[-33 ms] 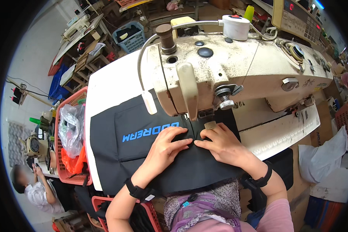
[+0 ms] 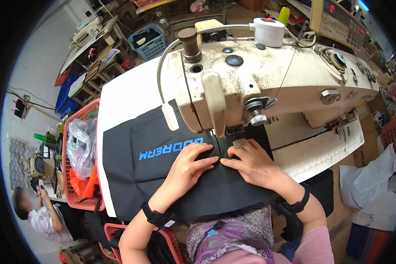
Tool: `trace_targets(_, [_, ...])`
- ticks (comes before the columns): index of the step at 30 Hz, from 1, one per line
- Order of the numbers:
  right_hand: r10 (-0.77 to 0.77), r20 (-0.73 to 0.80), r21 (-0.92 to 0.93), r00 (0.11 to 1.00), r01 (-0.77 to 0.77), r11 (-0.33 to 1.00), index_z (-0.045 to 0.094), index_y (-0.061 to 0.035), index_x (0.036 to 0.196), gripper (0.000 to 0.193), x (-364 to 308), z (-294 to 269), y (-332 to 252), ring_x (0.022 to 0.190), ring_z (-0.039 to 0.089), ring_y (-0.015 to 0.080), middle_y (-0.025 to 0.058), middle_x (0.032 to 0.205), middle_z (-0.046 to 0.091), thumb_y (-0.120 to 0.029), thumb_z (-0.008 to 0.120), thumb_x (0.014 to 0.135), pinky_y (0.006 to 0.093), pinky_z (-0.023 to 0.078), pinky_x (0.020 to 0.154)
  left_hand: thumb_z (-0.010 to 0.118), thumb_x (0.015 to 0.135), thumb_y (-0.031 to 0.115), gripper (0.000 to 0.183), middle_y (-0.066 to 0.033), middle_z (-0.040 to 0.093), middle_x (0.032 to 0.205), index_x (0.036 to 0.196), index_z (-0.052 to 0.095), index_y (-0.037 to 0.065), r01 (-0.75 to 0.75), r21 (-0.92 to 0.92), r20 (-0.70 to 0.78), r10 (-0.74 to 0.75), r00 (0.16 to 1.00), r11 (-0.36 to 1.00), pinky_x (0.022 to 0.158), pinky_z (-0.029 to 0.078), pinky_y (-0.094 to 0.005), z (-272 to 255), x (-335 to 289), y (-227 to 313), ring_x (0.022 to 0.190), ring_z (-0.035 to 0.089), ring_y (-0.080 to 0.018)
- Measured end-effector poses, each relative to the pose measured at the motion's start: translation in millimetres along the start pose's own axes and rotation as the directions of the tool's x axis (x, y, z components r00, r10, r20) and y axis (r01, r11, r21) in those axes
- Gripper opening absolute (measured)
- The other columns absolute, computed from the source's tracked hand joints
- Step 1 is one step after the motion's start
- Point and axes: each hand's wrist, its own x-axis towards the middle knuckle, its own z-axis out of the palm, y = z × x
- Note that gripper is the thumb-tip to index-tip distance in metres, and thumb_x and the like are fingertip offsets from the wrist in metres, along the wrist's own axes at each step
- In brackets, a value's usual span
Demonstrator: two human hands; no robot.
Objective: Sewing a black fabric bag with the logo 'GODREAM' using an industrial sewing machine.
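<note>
A black fabric piece [image 2: 114, 154] with blue lettering and a stitched rectangular panel lies under the needle end of a cream sewing machine [image 2: 290, 72]. My left hand [image 2: 191, 163] rests on it below the lettering, its index finger and thumb stretched toward a seam. Across that seam, my right hand [image 2: 253, 163] presses the cloth with bent fingers, thumb tip close to the left one. A small tan block [image 2: 240, 143] sits at the right index finger; I cannot tell if it is worn. Both hands have their fingers apart on the cloth. The machine head hides the needle.
A pink basket [image 2: 66, 154] with plastic bags stands left of the white table [image 2: 119, 94]. Another pink basket [image 2: 178, 251] with dark cloth is by my left forearm. A white bag [image 2: 367, 176] lies at right. A person [image 2: 46, 220] is at far left.
</note>
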Motion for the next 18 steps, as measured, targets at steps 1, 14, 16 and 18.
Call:
trace_targets(1, [0.002,-0.002,-0.004,1.000,-0.002,1.000,0.069,-0.0127,0.102,0.036,1,2,2,0.101,0.053,0.0240,0.0040,0.099,0.058,-0.003,0.067,0.067,0.0375,0.044,0.087,0.074,0.075,0.002,0.032,-0.0121,0.062,0.118,0.106,0.074,0.011,-0.014,-0.011,-0.007,0.014,1.000,1.000,0.096,0.046,-0.0411,0,1,-3,0.111,0.058,-0.0321])
trace_targets(14, [0.035,0.032,-0.059,0.999,-0.033,0.998,0.071,-0.0134,0.105,0.036,12,2,9,0.103,0.052,0.0265,0.0083,0.100,0.059,-0.004,0.065,0.071,0.0382,0.043,0.089,0.074,0.076,0.004,0.031,-0.0083,0.066,0.115,0.106,0.072,0.008,-0.113,0.090,0.030,0.110,0.993,0.990,0.090,0.046,-0.0387,-6,13,-14,0.107,0.060,-0.0281])
trace_targets(16, [0.033,0.026,-0.044,0.999,-0.032,0.999,0.071,-0.0133,0.106,0.036,12,2,10,0.103,0.053,0.0270,0.0090,0.101,0.059,-0.004,0.065,0.072,0.0384,0.043,0.089,0.073,0.075,0.003,0.030,-0.0072,0.067,0.112,0.105,0.071,0.006,-0.100,0.107,0.019,0.098,0.995,0.989,0.090,0.046,-0.0386,-7,14,-11,0.107,0.060,-0.0272])
trace_targets(18, [0.031,0.022,-0.029,0.999,-0.030,0.999,0.071,-0.0131,0.106,0.036,13,1,11,0.104,0.053,0.0274,0.0098,0.102,0.060,-0.005,0.064,0.072,0.0385,0.043,0.090,0.073,0.075,0.003,0.030,-0.0070,0.067,0.113,0.105,0.071,0.006,-0.101,0.096,0.027,0.099,0.995,0.990,0.090,0.045,-0.0386,-7,14,-12,0.107,0.060,-0.0274])
